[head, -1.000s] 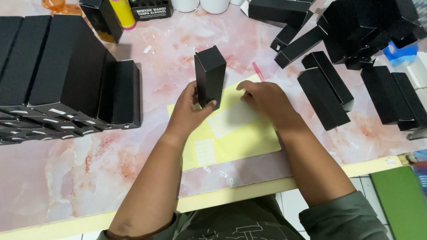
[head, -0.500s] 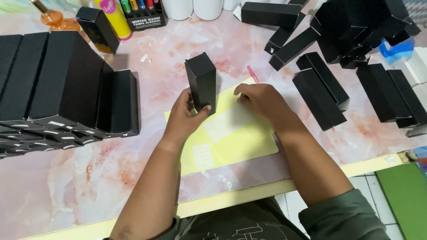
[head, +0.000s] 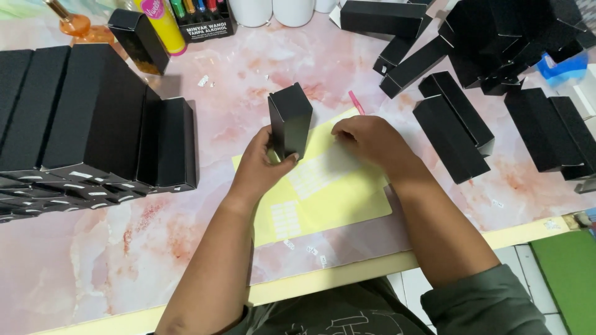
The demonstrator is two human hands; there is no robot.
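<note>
Black box (head: 290,120) is held upright by closed left hand (head: 261,164), w/ right hand (head: 366,139) fingertips pressed on yellow sheet (head: 329,192), nothing gripped.

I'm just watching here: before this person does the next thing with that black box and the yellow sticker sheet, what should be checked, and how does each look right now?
1. Left hand grips the black box upright: ok.
2. Right hand rests on the yellow sticker sheet: ok.
3. A sticker is lifted on a fingertip: cannot tell, the fingers hide it.
4. White stickers remain on the sheet: ok.
5. Sheet lies flat on the pink marbled table: ok.
6. Box face free to take a sticker: cannot tell.
</note>
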